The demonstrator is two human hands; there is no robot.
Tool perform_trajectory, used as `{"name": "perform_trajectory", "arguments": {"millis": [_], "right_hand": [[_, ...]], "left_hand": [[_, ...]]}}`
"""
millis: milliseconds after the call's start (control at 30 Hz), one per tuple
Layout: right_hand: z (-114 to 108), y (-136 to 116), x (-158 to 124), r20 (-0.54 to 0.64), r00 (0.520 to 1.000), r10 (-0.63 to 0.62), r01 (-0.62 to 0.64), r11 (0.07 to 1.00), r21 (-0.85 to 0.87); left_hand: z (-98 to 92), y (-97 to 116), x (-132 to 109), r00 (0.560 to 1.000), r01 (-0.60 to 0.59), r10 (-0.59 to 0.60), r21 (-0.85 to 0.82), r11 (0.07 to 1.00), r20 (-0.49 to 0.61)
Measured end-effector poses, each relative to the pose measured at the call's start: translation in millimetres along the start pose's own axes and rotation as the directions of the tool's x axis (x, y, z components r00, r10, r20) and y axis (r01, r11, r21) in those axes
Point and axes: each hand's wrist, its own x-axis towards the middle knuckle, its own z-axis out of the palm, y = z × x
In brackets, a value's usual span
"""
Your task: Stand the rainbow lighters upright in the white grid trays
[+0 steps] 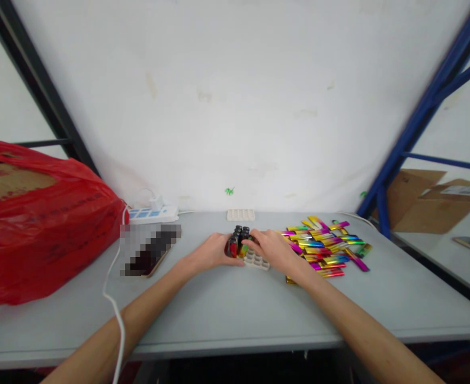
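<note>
Both my hands rest in the middle of the grey table (226, 309). A white holder tray (257, 260) lies between them, with several dark, rainbow-coloured stick-shaped items (239, 238) standing upright in it. My left hand (213, 252) curls against the left side of that cluster, fingers touching the upright items. My right hand (272, 249) lies over the tray's right part, fingers bent toward the same items. A heap of shiny rainbow-coloured sticks (327, 244) lies just right of my right hand.
A red plastic bag over a cardboard box (34, 218) fills the left of the table. A white power strip (153, 213) with a cable, a blurred dark object (150, 249) and a spare white tray (240, 214) lie near the wall. Cardboard boxes (430, 205) sit at the right.
</note>
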Motion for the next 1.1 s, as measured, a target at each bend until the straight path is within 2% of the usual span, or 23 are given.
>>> {"name": "perform_trajectory", "arguments": {"millis": [267, 533, 733, 867, 1100], "right_hand": [[1.4, 4.2, -2.0, -0.015, 0.999, -0.029, 0.030, 0.999, 0.043], [5.5, 5.6, -1.1, 0.011, 0.987, -0.159, 0.159, 0.987, 0.032], [6.8, 7.5, -0.5, -0.044, 0.987, -0.158, 0.158, 0.987, 0.017], [3.0, 11.4, -4.1, -0.101, 0.989, -0.106, 0.111, 0.992, 0.051], [11.6, 6.3, -0.1, -0.026, 0.992, -0.126, 0.129, 0.982, 0.140]], "left_hand": [[-0.6, 0.2, -0.2, 1.000, -0.003, 0.003, 0.000, 1.000, 0.003], [-1.4, 2.2, -1.2, 1.000, -0.020, 0.020, -0.006, 1.000, 0.009], [0.6, 0.3, 0.4, 1.000, 0.002, -0.002, 0.000, 1.000, -0.013], [0.6, 0.4, 0.4, 1.000, 0.001, -0.001, -0.005, 1.000, -0.012], [-0.3, 0.9, -0.7, 1.000, -0.017, 0.016, -0.034, 0.999, -0.016]]}}
